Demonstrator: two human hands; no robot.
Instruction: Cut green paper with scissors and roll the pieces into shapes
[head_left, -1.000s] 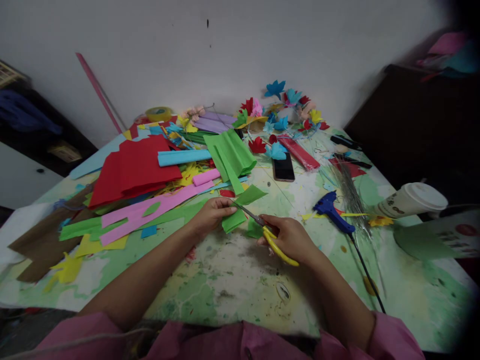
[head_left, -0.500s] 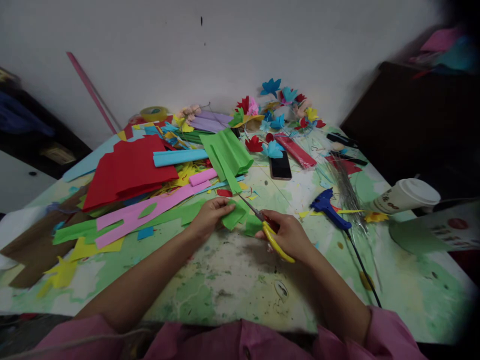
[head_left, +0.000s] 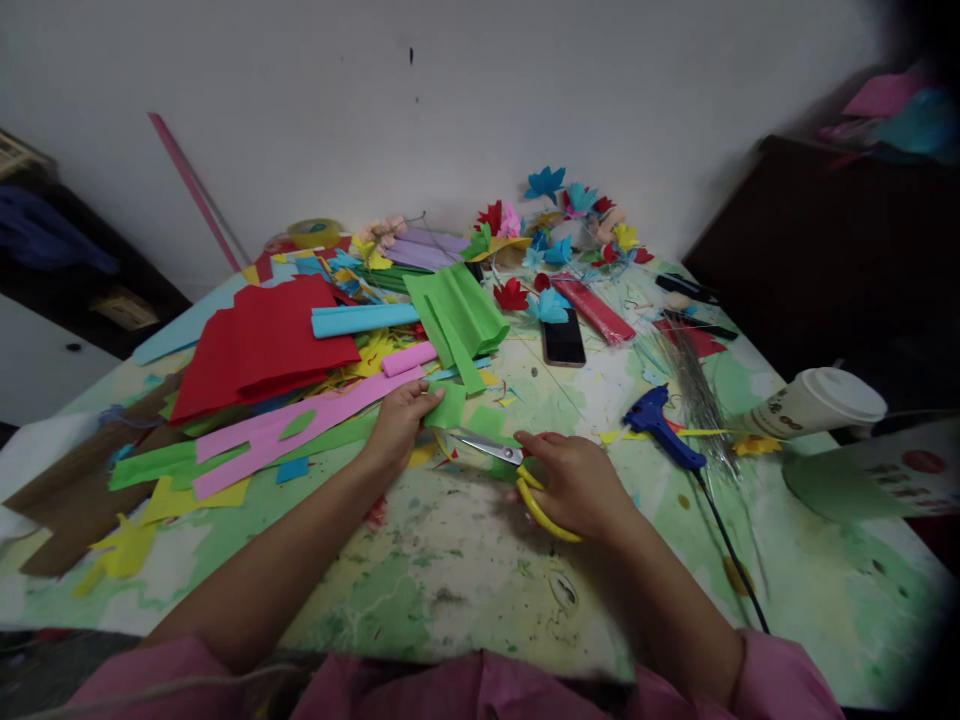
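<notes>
The yellow-handled scissors (head_left: 544,505) are gripped in the right hand (head_left: 581,485), blades at the green crepe paper piece (head_left: 448,405), which is pinched between the left hand's (head_left: 401,425) thumb and fingers. Beyond, a smartphone (head_left: 564,340) is partly covered by a blue paper flower (head_left: 550,306).

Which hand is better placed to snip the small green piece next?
Right, most likely: the right hand holds the yellow-handled scissors, blades close to the green piece, which the left hand pinches.
</notes>
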